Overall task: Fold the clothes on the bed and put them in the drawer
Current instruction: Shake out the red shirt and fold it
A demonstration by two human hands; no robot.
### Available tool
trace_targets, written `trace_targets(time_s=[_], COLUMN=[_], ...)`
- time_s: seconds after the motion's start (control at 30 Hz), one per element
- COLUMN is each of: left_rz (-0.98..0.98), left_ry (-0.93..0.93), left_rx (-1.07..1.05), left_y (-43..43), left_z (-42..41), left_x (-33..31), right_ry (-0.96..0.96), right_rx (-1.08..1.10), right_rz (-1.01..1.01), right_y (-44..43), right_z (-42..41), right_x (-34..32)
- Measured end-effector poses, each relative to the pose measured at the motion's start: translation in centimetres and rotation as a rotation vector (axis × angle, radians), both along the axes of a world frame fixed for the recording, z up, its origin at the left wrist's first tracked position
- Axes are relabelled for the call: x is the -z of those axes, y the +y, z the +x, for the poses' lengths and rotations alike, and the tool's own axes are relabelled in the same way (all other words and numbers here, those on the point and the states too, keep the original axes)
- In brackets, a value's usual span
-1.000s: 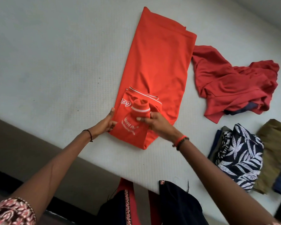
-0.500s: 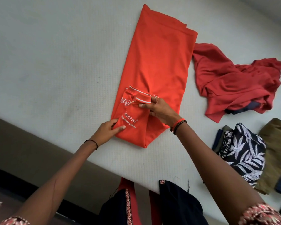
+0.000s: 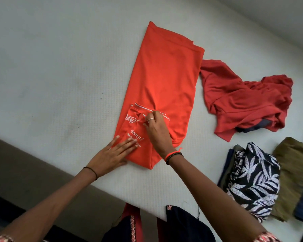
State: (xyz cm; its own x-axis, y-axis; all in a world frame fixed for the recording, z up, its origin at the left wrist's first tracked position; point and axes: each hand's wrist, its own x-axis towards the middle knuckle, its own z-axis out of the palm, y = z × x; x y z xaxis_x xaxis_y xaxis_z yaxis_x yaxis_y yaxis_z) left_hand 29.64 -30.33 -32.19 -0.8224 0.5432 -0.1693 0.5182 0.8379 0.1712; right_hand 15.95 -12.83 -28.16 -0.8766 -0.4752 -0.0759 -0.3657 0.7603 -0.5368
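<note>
Fig.: 1 orange shirt (image 3: pixel 164 81) on bed (image 3: pixel 59 67), long axis away from you, collar end nearest; 1 red garment (image 3: pixel 238 100) beside. L hand (image 3: pixel 112 153) fingers lay flat on shirt; R hand (image 3: pixel 156 130) fingers pinched its striped trim.

1. The orange shirt (image 3: pixel 164 81) lies flat on the bed (image 3: pixel 59 67) before me, folded into a long strip, with white lettering at its near end.
2. The red top (image 3: pixel 243 98) lies crumpled just right of it.
3. The leaf-print piece (image 3: pixel 252 180) and the olive piece (image 3: pixel 294 172) lie folded, side by side, at my right.
</note>
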Motion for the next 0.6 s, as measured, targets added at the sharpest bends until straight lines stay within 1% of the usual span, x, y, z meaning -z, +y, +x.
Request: trace_targets(time_s=[0.07,0.17,0.23,0.33,0.4,0.47,0.53,0.6], left_rz=[-0.043,-0.05,-0.048,0.035,0.158,0.223,0.205,0.144], left_ry=[0.035,0.109,0.134,0.071,0.076,0.111,0.107,0.051], left_rx=[0.037,0.066,0.11,0.215,0.178,0.064,-0.009,0.039], left_y=[0.0,0.1,-0.3,-1.3,-2.0,-2.3,-2.0,-1.5], left_z=[-0.8,-2.3,-2.5,-2.5,-3.6,-5.7,-8.1,-10.2], left_x=[0.1,-0.1,-0.1,-1.2,-3.1,-4.7,-5.7,-5.3], right_ry=[-0.003,0.068,0.017,-0.065,-0.108,-0.127,-0.144,-0.113], right_rx=[-0.035,-0.167,-0.202,-0.246,-0.263,-0.273,-0.277,-0.272], right_rz=[0.003,0.169,0.227,0.214,0.214,0.201,0.184,0.178], right_y=[0.0,0.2,0.6,1.6,1.7,1.6,1.8,2.3], right_z=[0.4,2.1,2.8,2.3,1.6,1.3,1.4,1.9], right_x=[0.3,1.3,1.5,2.1,2.3,2.3,2.0,1.8])
